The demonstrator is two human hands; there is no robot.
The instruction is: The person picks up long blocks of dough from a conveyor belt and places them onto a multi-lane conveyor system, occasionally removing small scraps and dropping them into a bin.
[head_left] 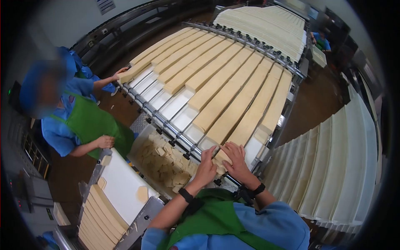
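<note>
At the near end of the conveyor, my left hand (205, 168) is closed, its fingers curled against a small pale-yellow piece (221, 156) that looks like dough sheet. From the other side, my right hand (237, 162) closes its bent fingers over the same piece. My fingers hide much of it. Just beyond my hands, long pale-yellow strips (233, 106) lie side by side in lanes, their near ends uneven. The white conveyor belt (175, 106) shows between and before them. Under my wrists runs the metal end bar (166, 123) with black knobs.
A bin of broken pale scraps (162, 160) stands below the conveyor's end. At left a co-worker in a green apron (98, 118) touches a strip's end. A smaller belt (121, 187) carries more strips at lower left. Stacked white trays (325, 166) stand at right.
</note>
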